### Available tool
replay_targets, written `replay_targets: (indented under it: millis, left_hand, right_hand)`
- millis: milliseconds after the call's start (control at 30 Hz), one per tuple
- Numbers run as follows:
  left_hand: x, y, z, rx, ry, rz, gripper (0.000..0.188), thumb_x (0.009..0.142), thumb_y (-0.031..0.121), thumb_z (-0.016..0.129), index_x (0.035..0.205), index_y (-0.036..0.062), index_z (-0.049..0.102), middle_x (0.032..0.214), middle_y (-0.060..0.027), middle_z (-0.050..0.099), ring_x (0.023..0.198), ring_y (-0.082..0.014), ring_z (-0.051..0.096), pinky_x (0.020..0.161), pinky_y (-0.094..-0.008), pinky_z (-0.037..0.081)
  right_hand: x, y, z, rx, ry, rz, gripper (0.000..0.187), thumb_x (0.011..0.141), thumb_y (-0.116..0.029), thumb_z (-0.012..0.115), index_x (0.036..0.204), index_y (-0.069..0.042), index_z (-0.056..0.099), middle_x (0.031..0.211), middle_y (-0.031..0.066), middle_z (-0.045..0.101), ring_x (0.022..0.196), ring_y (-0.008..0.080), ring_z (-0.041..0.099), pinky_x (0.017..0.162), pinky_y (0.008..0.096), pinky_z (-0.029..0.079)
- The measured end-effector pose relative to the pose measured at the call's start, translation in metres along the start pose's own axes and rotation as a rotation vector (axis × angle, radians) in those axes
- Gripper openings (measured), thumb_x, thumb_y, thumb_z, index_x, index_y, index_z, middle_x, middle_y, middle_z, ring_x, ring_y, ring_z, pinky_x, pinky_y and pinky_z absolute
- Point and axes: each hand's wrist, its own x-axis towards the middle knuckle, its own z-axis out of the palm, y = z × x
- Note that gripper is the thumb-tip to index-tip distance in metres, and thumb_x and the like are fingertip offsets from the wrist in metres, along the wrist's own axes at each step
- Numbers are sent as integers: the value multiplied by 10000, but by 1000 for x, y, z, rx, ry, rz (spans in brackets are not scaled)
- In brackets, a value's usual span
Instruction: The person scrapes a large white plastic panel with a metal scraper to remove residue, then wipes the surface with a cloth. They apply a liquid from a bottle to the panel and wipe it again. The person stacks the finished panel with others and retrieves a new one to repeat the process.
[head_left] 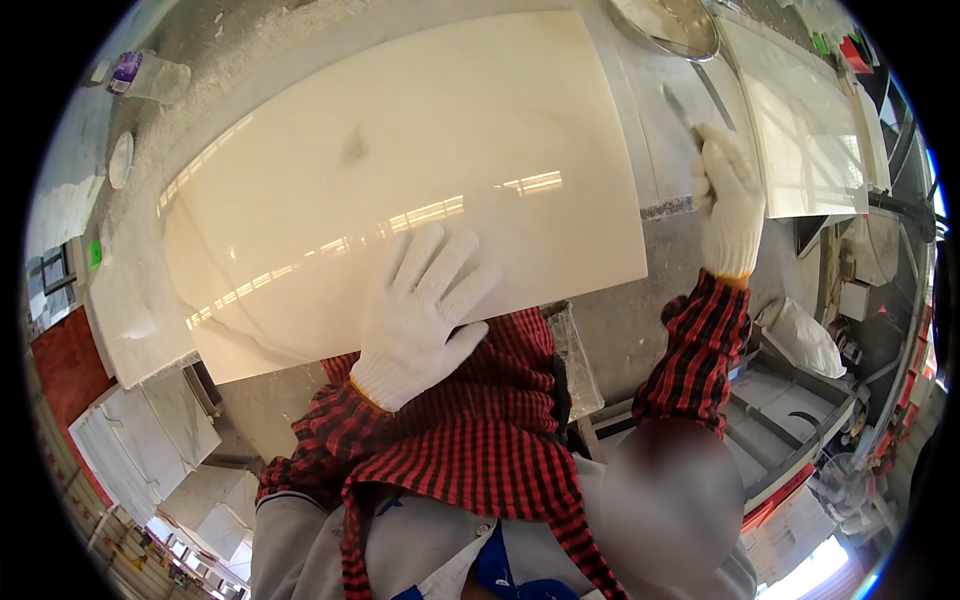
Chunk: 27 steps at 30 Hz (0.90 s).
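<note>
A large glossy cream stone slab point(480, 110) with faint grey veining lies in front of me. My left hand point(425, 310), in a white knitted glove, rests on its near edge with the fingers spread. Out to the right, my right hand point(730, 195) wears a matching glove, its fingers closed around a narrow grey blade-like tool point(677, 105). That tool points away from me and looks slightly blurred; the glove hides its lower end. Close beside it, a dark thin strip point(714, 95) lies on a pale surface.
A round metal bowl point(675, 25) with whitish residue sits at the far right. Another glossy slab point(805, 125) is right of my hand. At the far left are a clear plastic container with a purple label point(150, 78) and a white oval piece point(121, 160). A metal frame point(790, 415) stands lower right.
</note>
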Motion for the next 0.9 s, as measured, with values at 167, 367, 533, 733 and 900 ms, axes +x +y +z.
replay_targets:
  millis: [167, 367, 533, 733, 900]
  left_hand:
    - [32, 19, 3, -151, -144, 201, 622, 791, 349, 742, 1350, 131, 579, 1486, -129, 476, 1392, -355, 407, 1177, -525, 285]
    - [104, 11, 53, -63, -56, 468, 612, 926, 448, 584, 1453, 155, 481, 1520, -124, 446, 1375, -329, 435, 1137, -492, 346]
    - [135, -54, 42, 108, 139, 268, 600, 1043, 530, 328, 1524, 174, 376, 1532, -151, 425, 1236, -341, 562, 1006, -451, 470]
    - [39, -123, -31, 735, 354, -263, 569, 1023, 406, 484, 1487, 80, 430, 1433, -189, 527, 1297, -374, 511, 1123, -438, 367]
    - [-46, -52, -40, 160, 367, -282, 344, 950, 76, 562, 1275, -16, 626, 1364, -181, 591, 1353, -348, 480, 1151, -441, 342]
  right_hand:
    - [-44, 21, -10, 6, 36, 147, 338, 994, -167, 600, 1236, 65, 638, 786, 4, 603, 624, 37, 475, 543, 183, 340]
    - [-61, 34, -26, 45, 84, 165, 325, 1003, -180, 595, 1223, 54, 642, 799, 3, 606, 640, 35, 477, 553, 182, 342]
    - [-64, 32, -33, 71, 108, 152, 306, 999, -179, 605, 1205, 41, 656, 806, 0, 612, 641, 34, 472, 555, 179, 337]
    - [-69, 31, -31, 53, 78, 145, 293, 996, -158, 597, 1204, 37, 662, 796, 8, 606, 635, 37, 474, 548, 183, 339]
    - [-86, 18, -16, 30, 51, 205, 272, 992, -136, 598, 1196, 29, 669, 787, 10, 611, 625, 37, 482, 549, 182, 353]
